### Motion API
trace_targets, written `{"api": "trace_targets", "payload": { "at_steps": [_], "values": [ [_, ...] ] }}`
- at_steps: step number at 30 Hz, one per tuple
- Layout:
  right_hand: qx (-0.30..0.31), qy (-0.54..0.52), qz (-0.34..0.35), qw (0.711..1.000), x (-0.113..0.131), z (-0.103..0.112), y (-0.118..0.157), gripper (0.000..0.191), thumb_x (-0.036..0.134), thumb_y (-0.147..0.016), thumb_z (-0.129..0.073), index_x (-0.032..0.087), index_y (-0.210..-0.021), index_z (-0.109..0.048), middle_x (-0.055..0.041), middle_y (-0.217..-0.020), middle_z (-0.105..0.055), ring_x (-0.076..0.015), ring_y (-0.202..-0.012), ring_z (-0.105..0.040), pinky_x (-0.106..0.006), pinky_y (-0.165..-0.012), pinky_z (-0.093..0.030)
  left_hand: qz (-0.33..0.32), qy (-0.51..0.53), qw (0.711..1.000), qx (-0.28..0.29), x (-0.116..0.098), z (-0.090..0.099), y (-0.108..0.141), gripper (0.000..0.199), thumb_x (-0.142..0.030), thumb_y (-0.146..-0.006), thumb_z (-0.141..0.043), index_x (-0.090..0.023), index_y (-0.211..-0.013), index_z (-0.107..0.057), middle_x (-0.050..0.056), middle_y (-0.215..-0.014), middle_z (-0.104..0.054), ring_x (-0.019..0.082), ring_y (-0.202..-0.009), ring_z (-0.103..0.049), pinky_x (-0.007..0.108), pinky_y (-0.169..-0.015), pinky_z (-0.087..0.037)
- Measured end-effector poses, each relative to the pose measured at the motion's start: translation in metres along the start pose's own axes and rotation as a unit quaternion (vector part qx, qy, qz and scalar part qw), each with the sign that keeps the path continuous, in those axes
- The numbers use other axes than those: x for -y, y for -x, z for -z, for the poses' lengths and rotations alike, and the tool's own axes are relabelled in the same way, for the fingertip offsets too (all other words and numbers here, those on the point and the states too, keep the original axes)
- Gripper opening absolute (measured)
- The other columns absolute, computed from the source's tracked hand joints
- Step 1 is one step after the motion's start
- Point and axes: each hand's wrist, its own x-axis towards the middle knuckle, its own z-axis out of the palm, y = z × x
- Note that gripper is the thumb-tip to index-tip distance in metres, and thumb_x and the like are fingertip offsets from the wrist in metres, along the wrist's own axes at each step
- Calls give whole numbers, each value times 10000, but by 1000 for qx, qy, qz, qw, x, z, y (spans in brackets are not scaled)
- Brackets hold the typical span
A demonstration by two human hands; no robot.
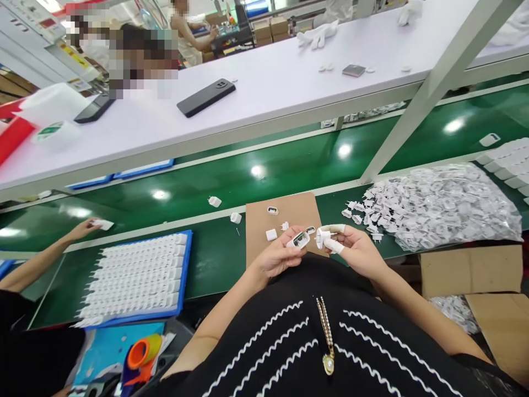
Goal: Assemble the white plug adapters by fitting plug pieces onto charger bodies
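The left hand [279, 255] grips an open white shell [298, 240] between thumb and fingers, its open end facing up and showing parts inside. Close to it, the right hand [357, 248] pinches a white plug piece [323, 237] between thumb and forefinger, both wrapped in white covers. Both hands are over the near right part of a cardboard sheet [258, 242], which lies on the green counter [219, 259]. Just beyond the fingers is a small open shell [310, 230]. Near the middle of the sheet lie a white block [271, 235] and a pronged piece [285, 226]; another open shell [272, 210] lies toward its far edge. Past the sheet's left edge, a white charger [235, 218] sits by the counter's far edge, with a second charger [214, 202] on the green strip [190, 193] beyond. Farther left, a blue tray [184, 270] holds rows of white chargers [136, 273], and a co-worker's hand [84, 229] holds a white piece [104, 224]. Right of the sheet, loose plug pieces [359, 207] lie beside a clear bag [454, 207] full of white pieces.
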Motion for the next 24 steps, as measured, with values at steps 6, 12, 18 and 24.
{"api": "trace_targets", "payload": {
  "at_steps": [6, 12, 18, 24],
  "values": [
    [-12, -32, -7, 999, -3, -2, 8, 468, 471, -798, -856, 171, -1141, -746, -69, -856, -772, -162, -657, -705, -319, -665, -624, -16, -156, 987, 22, 4, 0, -12, 589, -641, -909, -677, -205, -1269, -513, 35, -863, -605, 121, -638, -580, 178, -458, -412],
    [-32, -34, 53, 998, -6, -6, 11, 393, 493, -817, -841, 201, -1062, -743, -91, -1060, -767, -232, -931, -752, -386, -856, -643, -15, -213, 977, -12, 3, 1, -23, 530, -706, -920, -602, -195, -978, -473, 28, -729, -647, 139, -598, -597, 183, -434, -431],
    [-141, 199, 195, 950, -5, -9, 14, 349, 325, -933, -732, 249, -1271, -694, -97, -1217, -713, -227, -1003, -723, -408, -962, -603, -39, -259, 961, -87, 3, 0, -28, 586, -762, -884, -596, -182, -937, -533, -7, -626, -599, 91, -457, -478, 173, -394, -345],
    [-141, 238, 182, 943, -10, -18, 14, 298, 297, -910, -745, 211, -1194, -723, -89, -1098, -771, -220, -897, -750, -375, -880, -632, -73, -310, 943, -99, 1, -7, -27, 617, -783, -844, -631, -185, -982, -567, -42, -619, -534, 80, -463, -445, 177, -414, -314]
  ]
}}
